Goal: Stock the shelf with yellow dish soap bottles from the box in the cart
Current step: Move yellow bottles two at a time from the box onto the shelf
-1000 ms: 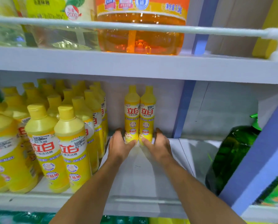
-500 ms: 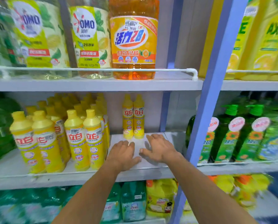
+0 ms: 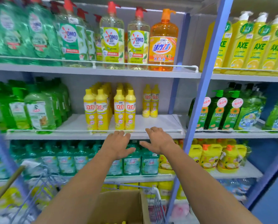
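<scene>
Item: pair of yellow dish soap bottles (image 3: 148,102), upright and touching, at the back right of the middle shelf (image 3: 164,122). Fuller rows of the same bottle (image 3: 110,109) stand to their left.
Left hand (image 3: 117,143), right hand (image 3: 157,139): both empty, fingers (image 3: 152,130) loosely spread, now drawn back from the pair to the shelf's front rail.
Cardboard box (image 3: 118,206) sits in the cart (image 3: 158,206) below.
Judgement: this placement looks finished. The next bottles come from the box.

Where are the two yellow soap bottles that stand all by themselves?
In the head view, the two yellow bottles stand far back on the middle shelf, right of the yellow rows.
</scene>
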